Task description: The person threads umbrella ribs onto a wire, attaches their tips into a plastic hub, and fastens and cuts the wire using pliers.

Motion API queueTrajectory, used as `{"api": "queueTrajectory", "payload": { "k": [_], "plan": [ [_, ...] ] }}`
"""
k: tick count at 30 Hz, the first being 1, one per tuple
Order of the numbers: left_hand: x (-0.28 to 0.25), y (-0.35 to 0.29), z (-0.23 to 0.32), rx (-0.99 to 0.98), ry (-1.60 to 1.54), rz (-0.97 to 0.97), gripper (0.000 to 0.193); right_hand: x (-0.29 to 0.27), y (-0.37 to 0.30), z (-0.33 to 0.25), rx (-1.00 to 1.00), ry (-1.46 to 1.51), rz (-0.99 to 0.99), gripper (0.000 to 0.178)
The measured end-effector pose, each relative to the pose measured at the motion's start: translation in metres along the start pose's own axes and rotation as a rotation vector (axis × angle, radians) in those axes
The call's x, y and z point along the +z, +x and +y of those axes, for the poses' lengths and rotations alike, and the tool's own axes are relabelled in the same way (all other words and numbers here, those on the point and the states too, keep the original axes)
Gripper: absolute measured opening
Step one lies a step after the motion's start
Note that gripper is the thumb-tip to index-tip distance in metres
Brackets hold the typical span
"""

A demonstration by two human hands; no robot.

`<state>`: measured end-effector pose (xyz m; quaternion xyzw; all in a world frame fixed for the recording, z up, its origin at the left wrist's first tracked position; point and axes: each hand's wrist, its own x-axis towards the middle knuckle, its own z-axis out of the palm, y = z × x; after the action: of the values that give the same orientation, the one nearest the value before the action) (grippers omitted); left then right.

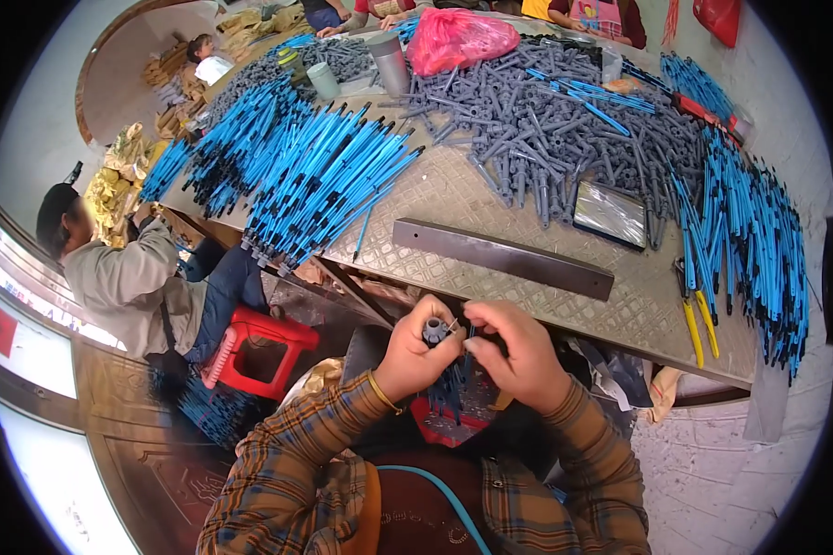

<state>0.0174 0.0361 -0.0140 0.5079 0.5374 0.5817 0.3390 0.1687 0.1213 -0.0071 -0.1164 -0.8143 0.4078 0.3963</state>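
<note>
In front of my chest, below the table's near edge, my left hand [411,351] is closed around a grey plastic tube [434,327], its round open end facing up. A thin pale strand or pin shows beside the tube's end, too small to make out fully. Close by on the right, my right hand [525,359] has thumb and forefinger curled toward the tube; whatever sits in its fingertips is too small to name. Dark blue thin pieces hang below both hands, partly hidden.
On the table [435,208] lie a metal bar [500,259], yellow-handled pliers [700,324], a shallow box [611,215], heaped grey tubes [565,139] and bundled blue rods [329,190]. A person [125,268] sits at left by a red stool [257,350]; others are across the table.
</note>
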Motion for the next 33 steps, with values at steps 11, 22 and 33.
{"api": "queueTrajectory", "payload": {
  "k": [11,22,33],
  "plan": [
    [-0.036,-0.043,-0.055,-0.074,0.004,-0.125,0.022,0.048,0.001,0.009,-0.319,-0.466,-0.209,0.017],
    [-0.046,-0.043,-0.071,-0.099,-0.178,-0.263,0.022,0.059,0.003,-0.006,-0.185,-0.555,-0.319,0.019],
    [-0.017,-0.047,-0.049,0.142,-0.006,-0.313,0.021,0.032,-0.026,-0.034,-0.15,-0.674,-0.32,0.023]
  ]
}}
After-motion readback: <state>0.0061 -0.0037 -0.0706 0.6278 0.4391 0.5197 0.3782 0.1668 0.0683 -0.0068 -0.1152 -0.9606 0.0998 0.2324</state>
